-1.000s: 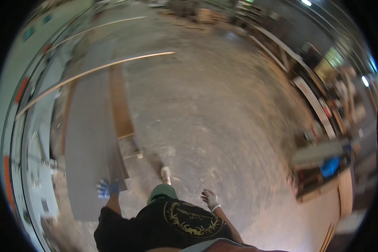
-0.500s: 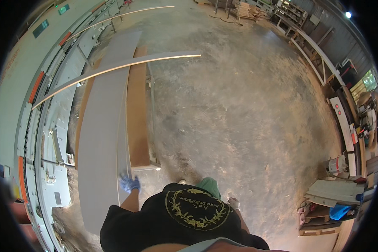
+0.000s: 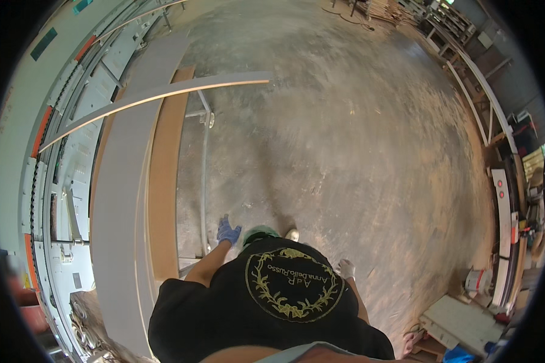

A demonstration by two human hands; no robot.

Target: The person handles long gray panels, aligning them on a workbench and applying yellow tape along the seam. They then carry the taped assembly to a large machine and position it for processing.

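Note:
I look straight down over my black printed shirt at a dusty concrete floor. My left hand (image 3: pixel 227 231), in a blue glove, hangs at my side with fingers apart and holds nothing; it is close to a thin metal frame rail (image 3: pixel 204 181). A white glove covers my right hand (image 3: pixel 345 268), which swings free beside my hip, fingers loosely curled, empty. To my left lies a long grey board (image 3: pixel 120 199) stacked beside a brown wooden board (image 3: pixel 165 199). A narrow grey strip (image 3: pixel 163 92) lies across them.
A long grey machine with orange marks (image 3: pixel 48 181) runs along the left wall. Metal racking and a white rail (image 3: pixel 484 103) line the right side. Flat panels and clutter (image 3: pixel 460 317) sit at the lower right. Wood scraps (image 3: pixel 387 9) lie at the far end.
The view has shifted right along the boards as I walk. My left hand has come off the grey board's edge and now hangs beside the metal frame.

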